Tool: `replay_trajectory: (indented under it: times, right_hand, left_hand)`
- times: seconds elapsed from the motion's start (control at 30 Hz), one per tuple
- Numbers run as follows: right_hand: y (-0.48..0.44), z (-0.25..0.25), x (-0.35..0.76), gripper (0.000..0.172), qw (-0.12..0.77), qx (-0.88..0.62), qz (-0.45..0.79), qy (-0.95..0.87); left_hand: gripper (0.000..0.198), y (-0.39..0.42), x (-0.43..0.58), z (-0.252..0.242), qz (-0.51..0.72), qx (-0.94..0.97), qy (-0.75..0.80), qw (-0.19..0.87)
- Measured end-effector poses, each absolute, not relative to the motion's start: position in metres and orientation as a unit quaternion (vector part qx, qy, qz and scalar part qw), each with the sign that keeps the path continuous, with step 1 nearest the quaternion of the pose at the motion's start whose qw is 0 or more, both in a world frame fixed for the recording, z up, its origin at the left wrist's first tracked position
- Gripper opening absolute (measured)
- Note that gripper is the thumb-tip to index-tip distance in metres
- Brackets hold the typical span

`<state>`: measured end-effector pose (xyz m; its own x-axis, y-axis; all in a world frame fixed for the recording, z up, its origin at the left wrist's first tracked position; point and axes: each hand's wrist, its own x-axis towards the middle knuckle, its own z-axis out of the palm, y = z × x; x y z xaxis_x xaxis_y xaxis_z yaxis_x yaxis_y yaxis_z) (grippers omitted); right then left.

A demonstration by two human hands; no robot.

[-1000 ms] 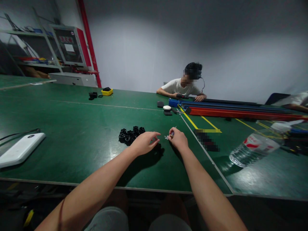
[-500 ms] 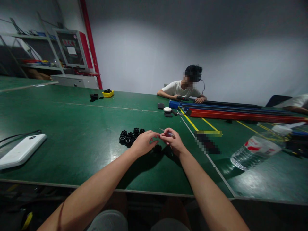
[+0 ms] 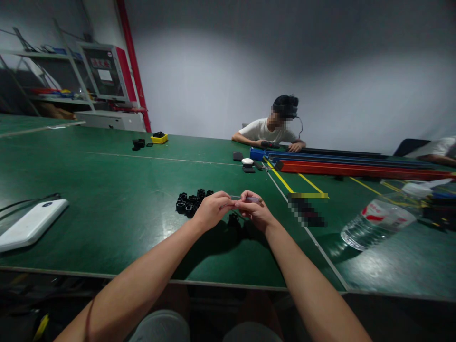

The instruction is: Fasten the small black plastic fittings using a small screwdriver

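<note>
My right hand (image 3: pixel 257 209) is closed around a slim tool with a translucent handle (image 3: pixel 253 199), whose thin shaft points left toward my other hand. My left hand (image 3: pixel 213 209) has its fingers pinched together, and its fingertips meet those of my right hand. Whatever lies between the left fingers is too small or hidden to make out. Just left of that hand stands a cluster of several small black plastic parts (image 3: pixel 188 203). Another black part (image 3: pixel 233 220) rests on the green table (image 3: pixel 117 213) below my fingers.
A white device with a cable (image 3: pixel 33 223) lies at the left. To the right is a clear plastic bottle (image 3: pixel 374 223). Long red rails (image 3: pixel 356 171) run across the right back, near a co-worker (image 3: pixel 265 130). Farther left sits a yellow bin (image 3: pixel 159 138) of black parts.
My left fingers have closed from a loose, parted pose and moved right to meet the right fingertips. The tool has turned nearly level in my right hand.
</note>
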<state>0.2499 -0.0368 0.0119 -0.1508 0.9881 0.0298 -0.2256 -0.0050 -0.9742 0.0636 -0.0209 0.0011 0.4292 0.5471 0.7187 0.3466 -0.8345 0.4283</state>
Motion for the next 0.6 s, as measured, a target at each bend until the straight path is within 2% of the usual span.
replay_trajectory:
  times: [0.27, 0.6]
  right_hand:
    - [-0.0389, 0.0151, 0.2491, 0.049, 0.511, -0.404, 0.591, -0.476]
    - [-0.0373, 0.0139, 0.2473, 0.049, 0.517, -0.415, 0.566, -0.490]
  left_hand:
    - [0.021, -0.0243, 0.0628, 0.0047, 0.461, 0.835, 0.276, 0.120]
    - [0.016, -0.0272, 0.0629, 0.0079, 0.473, 0.818, 0.301, 0.132]
